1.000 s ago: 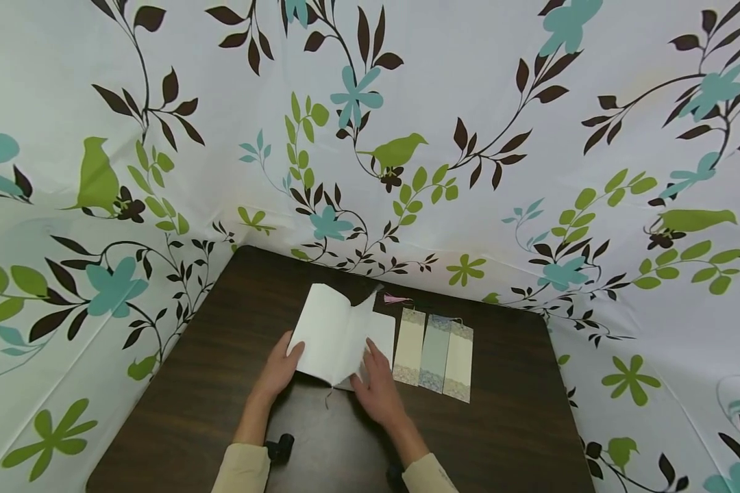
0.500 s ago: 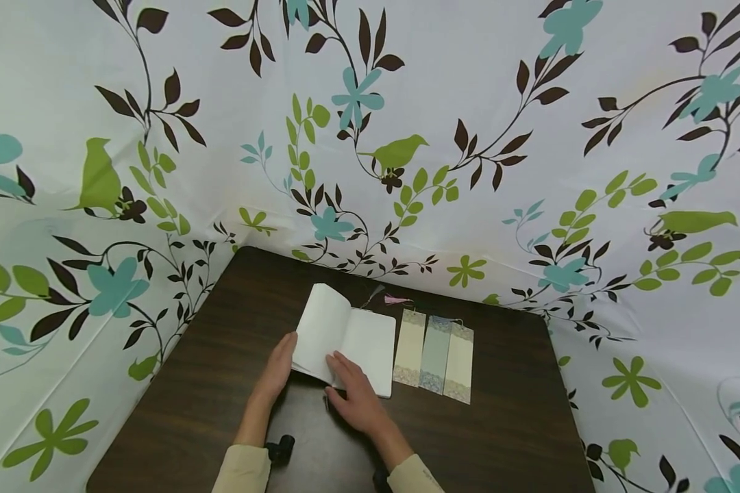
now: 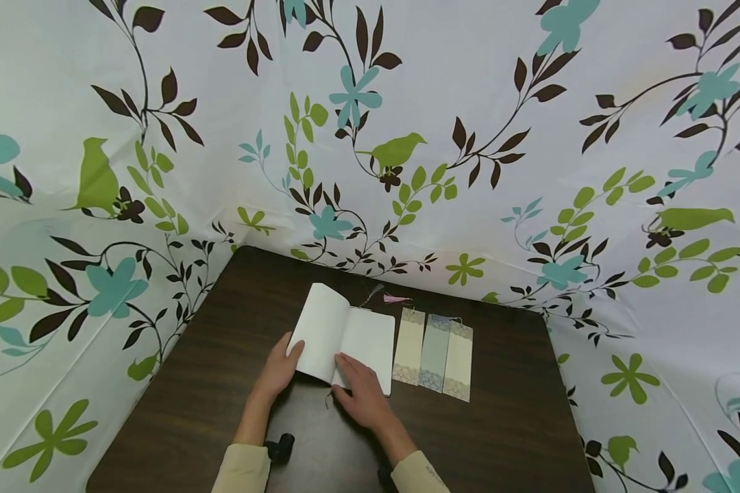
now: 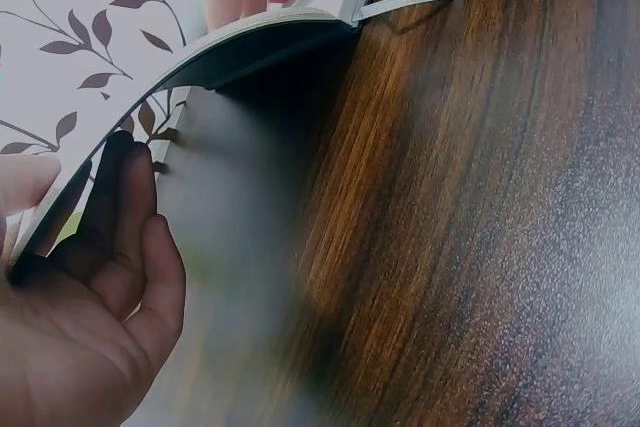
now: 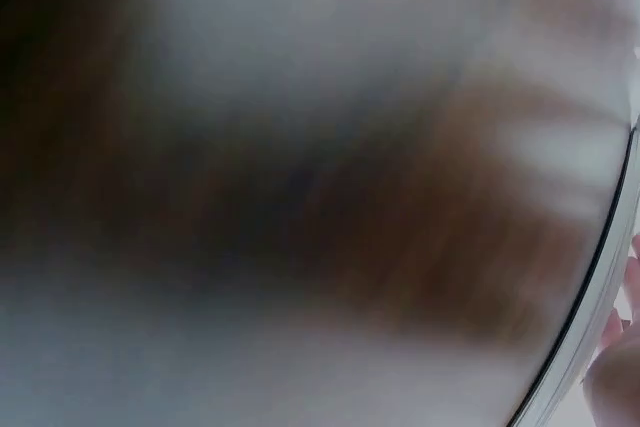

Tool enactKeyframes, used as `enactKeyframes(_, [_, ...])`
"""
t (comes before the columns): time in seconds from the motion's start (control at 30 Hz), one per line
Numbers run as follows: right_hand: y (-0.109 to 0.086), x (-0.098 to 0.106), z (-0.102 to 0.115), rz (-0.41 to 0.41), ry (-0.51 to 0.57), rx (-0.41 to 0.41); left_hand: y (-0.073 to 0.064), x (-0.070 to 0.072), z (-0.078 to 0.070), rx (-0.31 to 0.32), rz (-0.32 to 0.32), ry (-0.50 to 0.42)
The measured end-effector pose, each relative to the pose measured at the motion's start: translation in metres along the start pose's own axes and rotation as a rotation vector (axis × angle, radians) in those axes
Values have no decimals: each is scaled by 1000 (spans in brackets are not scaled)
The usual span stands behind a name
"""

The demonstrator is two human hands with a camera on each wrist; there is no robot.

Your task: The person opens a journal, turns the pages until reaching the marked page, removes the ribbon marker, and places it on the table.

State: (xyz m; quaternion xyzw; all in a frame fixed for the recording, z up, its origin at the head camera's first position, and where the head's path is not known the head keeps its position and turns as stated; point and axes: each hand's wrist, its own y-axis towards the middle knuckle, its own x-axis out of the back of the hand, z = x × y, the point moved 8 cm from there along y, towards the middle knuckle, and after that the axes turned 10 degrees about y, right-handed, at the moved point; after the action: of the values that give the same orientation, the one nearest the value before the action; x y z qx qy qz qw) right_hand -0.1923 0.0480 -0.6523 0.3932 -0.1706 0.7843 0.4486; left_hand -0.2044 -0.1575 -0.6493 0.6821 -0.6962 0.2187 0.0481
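An open notebook (image 3: 322, 322) with blank white pages lies on the dark table, its left side raised in a curve. At its left edge my left hand (image 3: 277, 370) grips the lifted side, thumb on the page; the left wrist view shows those fingers (image 4: 130, 187) under the dark cover (image 4: 285, 52). My right hand (image 3: 365, 396) rests on the right page near the fold, fingers extended. A thin ribbon (image 4: 405, 3) sticks out from the bottom of the spine. In the right wrist view the notebook's edge (image 5: 590, 292) shows at the right; the rest is blurred.
Three bookmarks lie right of the notebook: a cream one (image 3: 410, 346), a grey-blue one (image 3: 434, 352) and another cream one (image 3: 459, 363). A pink tassel (image 3: 397, 298) and a dark tassel (image 3: 375, 291) lie behind. Patterned fabric (image 3: 469, 226) borders the table (image 3: 506, 411).
My right hand has let go of a turned leaf, moved left to the fold, then shifted slightly right. The left thumb left the page and is back on it.
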Motion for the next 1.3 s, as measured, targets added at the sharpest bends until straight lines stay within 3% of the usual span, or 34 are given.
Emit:
enactKeyframes(0.27, [-5, 4, -22, 65, -135, -77, -1, 0, 2, 16, 13, -2])
enactKeyframes(0.43, [-9, 14, -31, 74, -163, -69, 1, 1, 0, -5, -1, 1])
enactKeyframes(0.67, [-9, 25, -40, 89, -134, -28, 1, 1, 1, 14, -2, 26])
enactKeyframes(1.3, [-8, 37, -36, 85, 18, 11, 2, 2, -4, -38, -16, -26])
